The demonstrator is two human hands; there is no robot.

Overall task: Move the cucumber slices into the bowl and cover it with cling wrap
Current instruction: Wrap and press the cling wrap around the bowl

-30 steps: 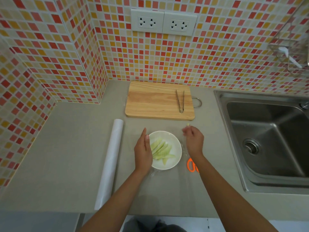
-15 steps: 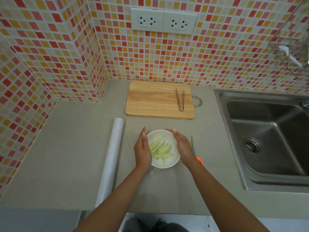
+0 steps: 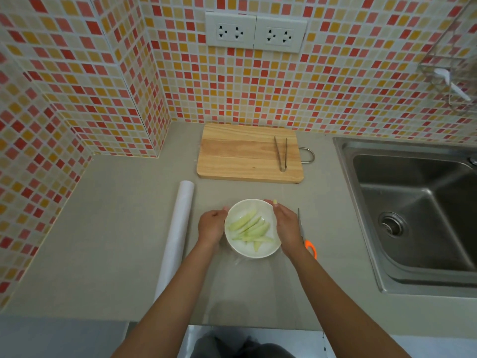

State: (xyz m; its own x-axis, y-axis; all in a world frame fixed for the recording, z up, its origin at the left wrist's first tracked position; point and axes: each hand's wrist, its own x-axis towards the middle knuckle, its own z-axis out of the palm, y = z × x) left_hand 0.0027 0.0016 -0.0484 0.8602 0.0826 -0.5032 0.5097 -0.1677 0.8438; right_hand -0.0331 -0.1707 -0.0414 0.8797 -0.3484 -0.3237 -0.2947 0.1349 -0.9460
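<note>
Green cucumber slices [image 3: 249, 227] already lay in the bowl [image 3: 260, 251], while the left hand [image 3: 211, 226] and right hand [image 3: 287, 229], fingers curled round its sides, seemed to press the cling wrap [image 3: 238, 260] down.

At lower centre my left hand [image 3: 211, 226] and right hand [image 3: 285, 224] cup the bowl [image 3: 251, 250] of cucumber slices [image 3: 249, 227], roll [image 3: 176, 235] left, scissors [image 3: 307, 239] right.
</note>
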